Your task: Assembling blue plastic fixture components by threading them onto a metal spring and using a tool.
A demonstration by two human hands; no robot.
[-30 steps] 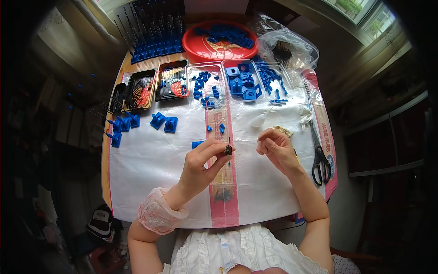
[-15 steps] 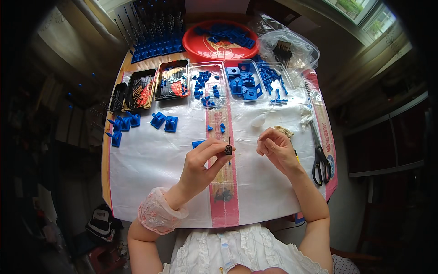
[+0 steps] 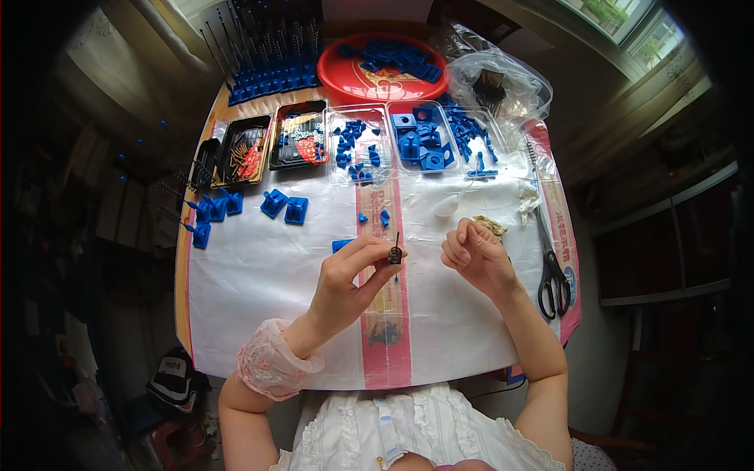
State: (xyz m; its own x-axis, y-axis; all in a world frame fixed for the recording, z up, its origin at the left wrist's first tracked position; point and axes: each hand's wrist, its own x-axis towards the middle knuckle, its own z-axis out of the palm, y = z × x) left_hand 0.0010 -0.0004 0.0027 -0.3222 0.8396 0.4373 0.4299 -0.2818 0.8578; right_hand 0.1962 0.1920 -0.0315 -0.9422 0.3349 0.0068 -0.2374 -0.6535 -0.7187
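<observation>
Over the middle of the table, my left hand (image 3: 351, 275) pinches a small dark coil spring (image 3: 395, 255) between thumb and fingertips, one straight wire end pointing up. To its right, my right hand (image 3: 481, 257) is raised with fingers curled in; whatever they may hold is too small or hidden to make out. A flat blue plastic piece (image 3: 341, 246) lies partly behind my left hand. Two small blue parts (image 3: 384, 217) rest just beyond the spring. A white teardrop-shaped bulb (image 3: 448, 206) and a crumpled tan cloth (image 3: 492, 227) lie beyond my right hand.
Black trays (image 3: 243, 149) and clear trays (image 3: 357, 145) of small parts line the back. Behind them stand a red basin (image 3: 338, 82) and blue bases with upright springs (image 3: 271, 82). Black scissors (image 3: 555, 286) lie right; several blue assemblies (image 3: 273, 202) sit left.
My right hand has turned slightly, its fingers curling further and tilting up. My left hand keeps hold of the spring almost in place. The view has shifted a little.
</observation>
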